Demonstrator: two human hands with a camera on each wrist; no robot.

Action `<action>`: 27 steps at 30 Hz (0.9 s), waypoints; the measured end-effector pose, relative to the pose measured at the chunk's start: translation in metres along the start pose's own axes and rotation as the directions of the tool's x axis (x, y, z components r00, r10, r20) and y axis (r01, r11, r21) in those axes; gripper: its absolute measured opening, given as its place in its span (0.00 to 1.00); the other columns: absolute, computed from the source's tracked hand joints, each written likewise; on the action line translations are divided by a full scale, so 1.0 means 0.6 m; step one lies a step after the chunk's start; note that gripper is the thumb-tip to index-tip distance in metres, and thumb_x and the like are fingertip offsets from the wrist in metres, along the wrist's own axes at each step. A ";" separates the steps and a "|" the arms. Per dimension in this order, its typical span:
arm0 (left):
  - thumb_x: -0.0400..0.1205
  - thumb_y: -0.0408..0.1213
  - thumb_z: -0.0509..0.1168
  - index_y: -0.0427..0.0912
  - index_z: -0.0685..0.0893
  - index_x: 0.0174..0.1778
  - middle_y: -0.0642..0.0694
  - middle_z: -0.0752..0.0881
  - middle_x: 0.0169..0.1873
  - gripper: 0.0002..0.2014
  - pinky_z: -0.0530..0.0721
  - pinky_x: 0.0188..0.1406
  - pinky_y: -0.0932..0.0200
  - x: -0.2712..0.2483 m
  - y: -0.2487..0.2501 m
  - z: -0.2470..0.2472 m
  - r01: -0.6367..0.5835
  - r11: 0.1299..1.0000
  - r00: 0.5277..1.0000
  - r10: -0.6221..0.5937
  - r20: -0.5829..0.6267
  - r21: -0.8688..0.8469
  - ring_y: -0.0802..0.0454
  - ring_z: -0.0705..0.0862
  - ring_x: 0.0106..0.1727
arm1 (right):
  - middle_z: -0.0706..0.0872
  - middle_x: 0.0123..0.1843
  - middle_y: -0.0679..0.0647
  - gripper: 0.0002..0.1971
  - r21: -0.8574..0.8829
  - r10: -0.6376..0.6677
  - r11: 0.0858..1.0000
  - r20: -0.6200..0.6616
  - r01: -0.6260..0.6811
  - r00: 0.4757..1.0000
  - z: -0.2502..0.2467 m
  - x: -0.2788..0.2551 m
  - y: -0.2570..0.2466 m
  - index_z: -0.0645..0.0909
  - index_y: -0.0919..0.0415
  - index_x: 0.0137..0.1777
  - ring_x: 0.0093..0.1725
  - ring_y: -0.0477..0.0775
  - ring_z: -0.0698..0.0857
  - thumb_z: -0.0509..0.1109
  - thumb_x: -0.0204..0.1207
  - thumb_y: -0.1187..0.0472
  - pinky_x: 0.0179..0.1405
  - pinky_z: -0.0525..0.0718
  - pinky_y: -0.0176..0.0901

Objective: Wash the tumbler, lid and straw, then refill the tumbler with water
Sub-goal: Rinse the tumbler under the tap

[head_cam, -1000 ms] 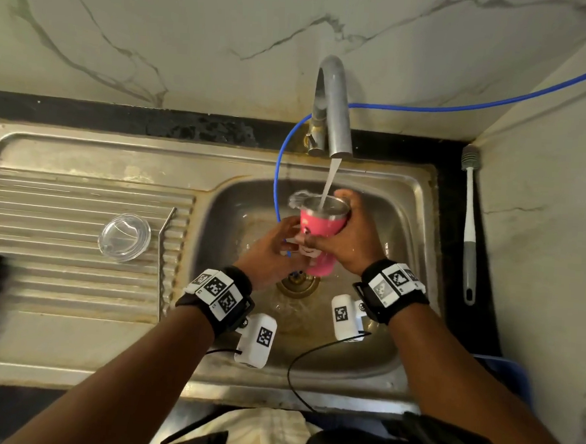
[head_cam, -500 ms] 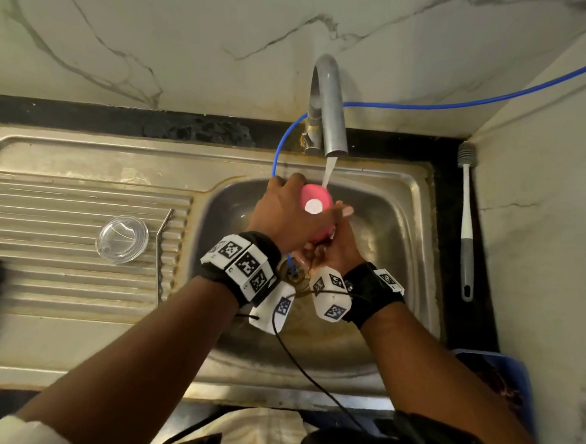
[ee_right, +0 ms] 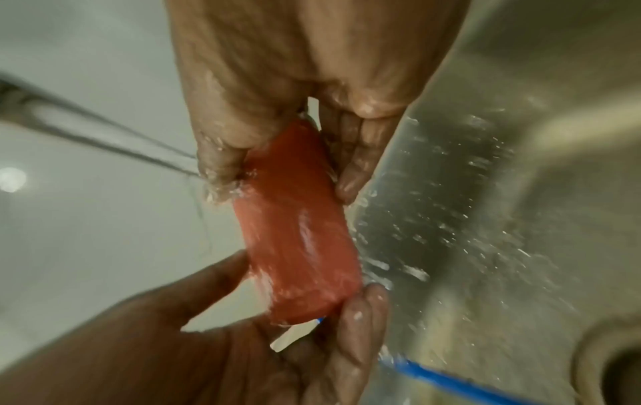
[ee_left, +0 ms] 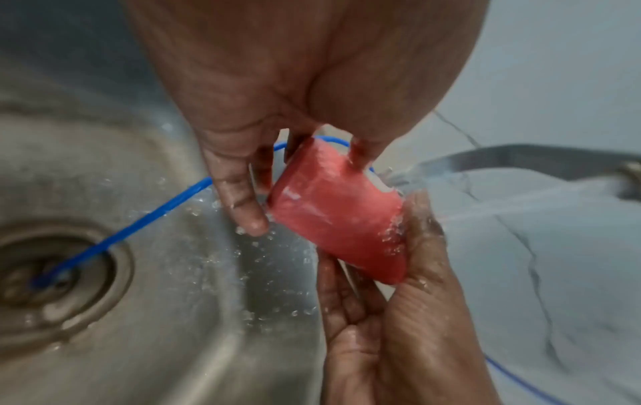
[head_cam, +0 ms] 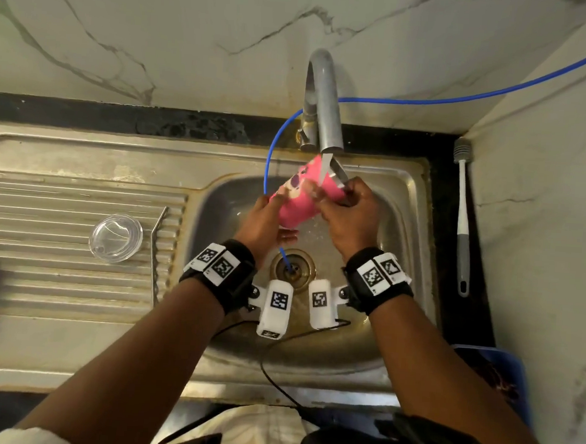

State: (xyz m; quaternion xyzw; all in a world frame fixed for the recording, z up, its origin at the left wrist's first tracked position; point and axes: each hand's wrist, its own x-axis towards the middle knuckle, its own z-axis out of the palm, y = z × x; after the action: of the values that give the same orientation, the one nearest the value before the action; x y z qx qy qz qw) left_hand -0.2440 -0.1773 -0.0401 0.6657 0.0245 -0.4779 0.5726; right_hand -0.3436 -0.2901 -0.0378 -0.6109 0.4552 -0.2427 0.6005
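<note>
The pink tumbler (head_cam: 301, 196) lies tilted under the running tap (head_cam: 326, 110), its metal rim toward the spout. My left hand (head_cam: 267, 220) holds its base end (ee_left: 333, 216) with thumb and fingers round it. My right hand (head_cam: 348, 213) grips the rim end (ee_right: 295, 219), and water strikes there. The clear lid (head_cam: 115, 237) lies flat on the ribbed drainboard (head_cam: 41, 275) at the left. The metal straw (head_cam: 156, 247) lies beside the lid, along the drainboard's right edge.
A thin blue hose (head_cam: 269, 158) runs from the wall into the sink drain (head_cam: 292, 268). A long grey-handled brush (head_cam: 461, 218) lies on the black counter right of the basin (head_cam: 402, 263). A blue container (head_cam: 494, 378) stands at the lower right.
The tumbler stood upright filling a second ago, was then upended with its base up, and now lies tilted with its rim under the stream. Both hands have shifted along it.
</note>
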 end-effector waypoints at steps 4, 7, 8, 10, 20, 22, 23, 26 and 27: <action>0.88 0.67 0.59 0.43 0.92 0.61 0.38 0.91 0.59 0.30 0.89 0.65 0.41 0.006 -0.007 -0.001 0.183 0.951 0.978 -0.149 0.148 -0.251 0.38 0.91 0.58 | 0.89 0.42 0.45 0.25 -0.290 -0.366 0.871 0.154 0.396 0.918 -0.006 -0.015 -0.015 0.81 0.52 0.46 0.42 0.46 0.89 0.93 0.61 0.44 0.40 0.88 0.39; 0.87 0.67 0.59 0.40 0.90 0.67 0.39 0.86 0.61 0.34 0.81 0.66 0.48 0.013 -0.003 0.003 0.226 0.916 0.961 -0.154 0.228 -0.333 0.44 0.86 0.59 | 0.90 0.55 0.44 0.40 -0.282 -0.410 0.841 0.225 0.461 0.884 -0.014 -0.023 -0.028 0.76 0.46 0.66 0.53 0.42 0.90 0.94 0.58 0.43 0.50 0.91 0.40; 0.86 0.67 0.61 0.38 0.87 0.73 0.38 0.84 0.63 0.36 0.77 0.70 0.48 0.012 0.001 0.006 0.238 0.907 0.955 -0.154 0.253 -0.347 0.44 0.83 0.62 | 0.89 0.61 0.43 0.48 -0.248 -0.406 0.854 0.229 0.456 0.885 -0.017 -0.022 -0.027 0.72 0.44 0.74 0.58 0.40 0.89 0.95 0.56 0.46 0.54 0.90 0.37; 0.86 0.65 0.61 0.35 0.84 0.74 0.39 0.84 0.60 0.36 0.76 0.67 0.50 0.008 0.012 0.014 0.233 0.913 0.951 -0.142 0.276 -0.334 0.44 0.82 0.58 | 0.85 0.70 0.49 0.59 -0.188 -0.417 0.864 0.250 0.466 0.874 -0.023 -0.013 -0.022 0.66 0.49 0.83 0.66 0.44 0.87 0.97 0.55 0.49 0.63 0.89 0.41; 0.84 0.75 0.54 0.47 0.88 0.57 0.42 0.89 0.47 0.34 0.81 0.44 0.51 0.005 0.024 0.017 0.166 0.985 0.956 -0.172 0.238 0.046 0.45 0.86 0.46 | 0.88 0.63 0.44 0.45 -0.163 -0.353 0.904 0.235 0.395 0.906 -0.057 0.034 -0.039 0.75 0.53 0.71 0.62 0.39 0.88 0.96 0.57 0.53 0.55 0.88 0.32; 0.85 0.72 0.58 0.46 0.89 0.58 0.40 0.89 0.54 0.32 0.82 0.50 0.48 0.009 0.024 0.005 0.090 0.992 0.986 -0.100 0.130 0.085 0.41 0.88 0.53 | 0.87 0.66 0.43 0.47 -0.235 -0.361 0.876 0.258 0.421 0.896 -0.054 0.039 -0.042 0.73 0.53 0.74 0.63 0.41 0.87 0.95 0.57 0.50 0.58 0.89 0.34; 0.86 0.69 0.60 0.45 0.89 0.59 0.40 0.90 0.56 0.30 0.82 0.51 0.48 0.012 0.026 -0.003 0.038 0.995 0.996 -0.046 0.080 0.096 0.40 0.88 0.55 | 0.86 0.67 0.43 0.48 -0.261 -0.347 0.862 0.319 0.434 0.882 -0.056 0.040 -0.039 0.73 0.54 0.75 0.65 0.41 0.87 0.95 0.57 0.50 0.61 0.89 0.37; 0.90 0.57 0.63 0.44 0.87 0.61 0.42 0.90 0.56 0.20 0.81 0.50 0.50 0.015 0.047 -0.029 -0.118 0.991 0.993 0.119 -0.006 0.061 0.44 0.87 0.52 | 0.87 0.67 0.42 0.48 -0.247 -0.312 0.873 0.380 0.421 0.871 -0.067 0.042 -0.015 0.76 0.55 0.74 0.66 0.37 0.86 0.96 0.55 0.54 0.64 0.88 0.40; 0.91 0.54 0.63 0.42 0.86 0.62 0.44 0.89 0.55 0.19 0.81 0.48 0.52 0.015 0.054 -0.037 -0.161 0.985 0.986 0.163 -0.020 0.053 0.46 0.86 0.50 | 0.88 0.66 0.42 0.48 -0.247 -0.312 0.880 0.341 0.405 0.887 -0.067 0.042 -0.009 0.76 0.55 0.74 0.65 0.34 0.85 0.97 0.55 0.54 0.61 0.87 0.34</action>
State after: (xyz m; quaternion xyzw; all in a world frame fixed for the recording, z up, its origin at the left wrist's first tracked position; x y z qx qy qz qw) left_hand -0.2071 -0.1756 -0.0244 0.6856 -0.0349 -0.4221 0.5920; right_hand -0.3644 -0.3328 -0.0327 -0.8010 0.2718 -0.1831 0.5010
